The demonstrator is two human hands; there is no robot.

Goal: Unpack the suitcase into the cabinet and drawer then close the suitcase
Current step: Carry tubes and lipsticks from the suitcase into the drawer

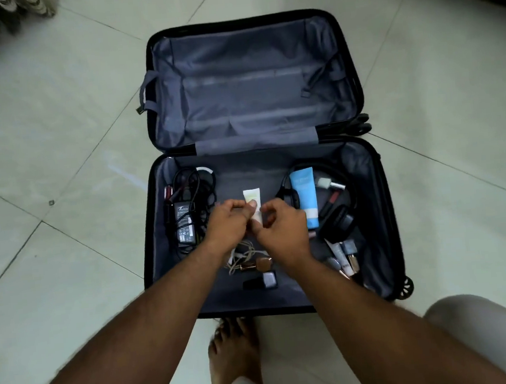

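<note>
Our left hand pinches a small white tube while our right hand hovers beside it with fingers curled and holding nothing, both over the near half of the open suitcase on the tiled floor.

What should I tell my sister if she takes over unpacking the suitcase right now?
Left hand pinches the small white tube; right hand has curled fingers beside it, and whether it holds anything is unclear.
The suitcase lies open on the floor. Far half: bare. Near half holds the power adapter with cables, blue tube, headphones, nail polish bottles and small cosmetics.
Done: far half looks unpacked.
Left: move everything to the cabinet and drawer, neither in view, then close the suitcase.
</note>
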